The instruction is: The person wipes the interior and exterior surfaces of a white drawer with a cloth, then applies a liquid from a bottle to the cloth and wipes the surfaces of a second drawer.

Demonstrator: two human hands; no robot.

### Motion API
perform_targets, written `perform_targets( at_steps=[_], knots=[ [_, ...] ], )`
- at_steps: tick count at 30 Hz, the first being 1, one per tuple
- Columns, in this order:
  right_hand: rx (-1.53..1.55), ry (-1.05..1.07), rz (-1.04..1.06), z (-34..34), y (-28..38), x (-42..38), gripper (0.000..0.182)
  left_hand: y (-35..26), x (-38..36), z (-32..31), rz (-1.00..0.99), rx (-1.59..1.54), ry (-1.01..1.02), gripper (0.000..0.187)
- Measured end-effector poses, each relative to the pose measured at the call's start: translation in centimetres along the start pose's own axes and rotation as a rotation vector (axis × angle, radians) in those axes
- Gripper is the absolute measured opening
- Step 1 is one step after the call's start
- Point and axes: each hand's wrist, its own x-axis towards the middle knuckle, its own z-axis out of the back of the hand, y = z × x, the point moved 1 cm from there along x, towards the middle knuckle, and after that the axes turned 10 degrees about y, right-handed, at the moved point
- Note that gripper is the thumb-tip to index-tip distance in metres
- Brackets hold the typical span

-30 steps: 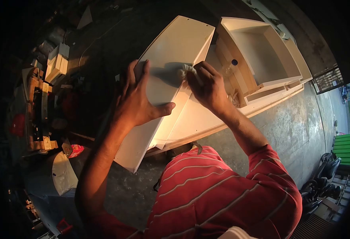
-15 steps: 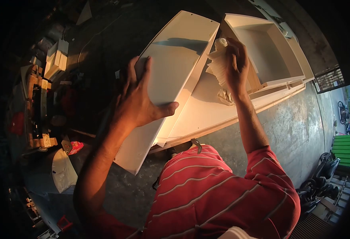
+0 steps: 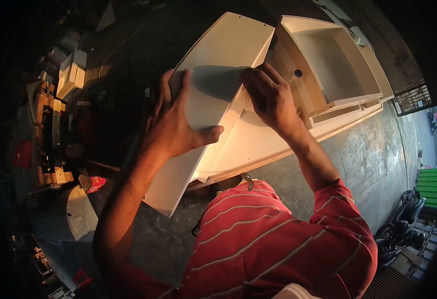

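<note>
One open box [image 3: 328,60] (near panel [image 3: 211,107])

We identify an off-white panel [image 3: 223,45], a red shirt [image 3: 278,239] with pale stripes, a dark-blue cap [image 3: 298,73] and a green ribbed sheet [image 3: 431,182].

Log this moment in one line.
left hand: spread on white panel | right hand: curled at panel's edge, pale cloth mostly hidden by it | open box: right of panel
</note>
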Motion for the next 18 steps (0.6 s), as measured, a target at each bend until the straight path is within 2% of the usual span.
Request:
perform_targets(
  at_steps=[3, 5, 6, 9, 14, 18],
  knots=[
    [0.04, 0.075, -0.025, 0.8, -0.8, 0.3, 0.007, -0.1, 0.1, 0.0, -0.013, 0.004, 0.001, 0.124],
    [0.035, 0.011, -0.161, 0.5, -0.7, 0.4, 0.008, -0.1, 0.1, -0.1, -0.013, -0.015, 0.006, 0.123],
    [0.011, -0.021, -0.061, 0.2, -0.5, 0.2, 0.007, -0.1, 0.1, -0.2, -0.017, 0.003, -0.008, 0.123],
    [0.036, 0.027, -0.065, 0.2, 1.2, -0.3, 0.006, -0.2, 0.0, -0.1, -0.017, 0.029, -0.017, 0.123],
    [-0.016, -0.008, -0.034, 0.8, -1.5, 0.7, 0.01, -0.2, 0.1, -0.4, -0.013, 0.03, -0.012, 0.123],
    [-0.024, -0.028, -0.038, -0.3, 1.1, -0.6, 0.01, 0.2, 0.2, -0.2, -0.035, 0.014, -0.028, 0.122]
  ],
)
